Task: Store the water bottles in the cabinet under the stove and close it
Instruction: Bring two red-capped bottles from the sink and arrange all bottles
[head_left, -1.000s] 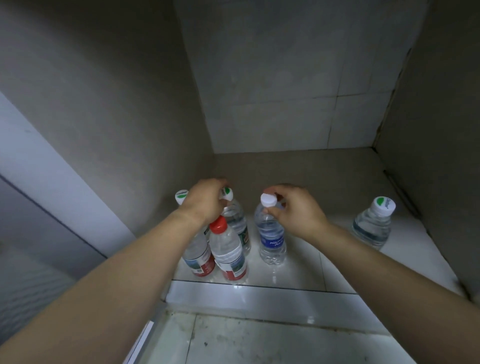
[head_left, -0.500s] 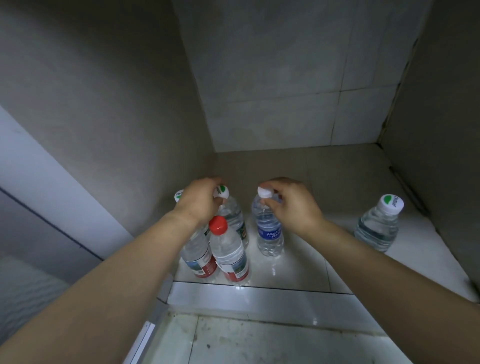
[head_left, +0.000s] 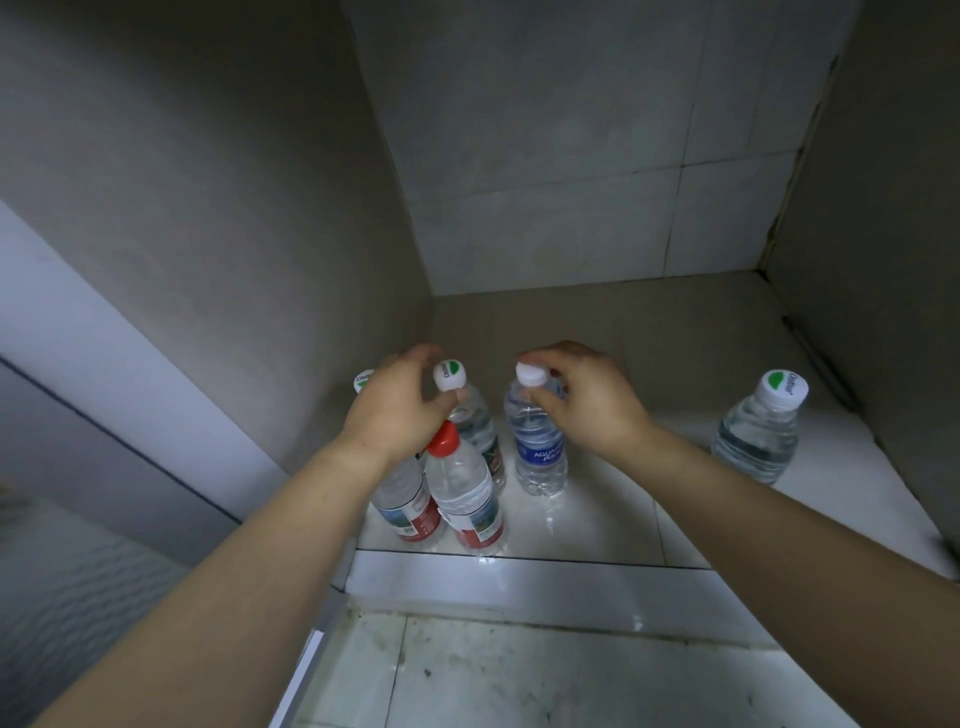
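Several water bottles stand on the white tiled cabinet floor (head_left: 613, 499). My left hand (head_left: 400, 410) curls round the neck of a bottle with a white-and-green cap (head_left: 470, 423), thumb just under the cap. My right hand (head_left: 587, 400) pinches the white cap of a blue-labelled bottle (head_left: 537, 452) beside it. In front of them stand a red-capped bottle (head_left: 462, 493) and a red-labelled bottle (head_left: 405, 499), which is partly under my left wrist. Another green-and-white cap (head_left: 363, 379) peeks out behind my left hand. A separate bottle (head_left: 756, 436) stands alone at the right.
The cabinet is a deep box with a grey left wall (head_left: 234, 234), a tiled back wall (head_left: 571, 208) and a right wall (head_left: 893, 260). A raised white sill (head_left: 519, 577) crosses its front. A pale panel (head_left: 78, 338) runs along the left. Bare floor lies between the blue-labelled bottle and the lone one.
Both hands have shifted slightly deeper with their bottles. My left hand's fingers have lifted off the green-and-white cap, which now shows fully.
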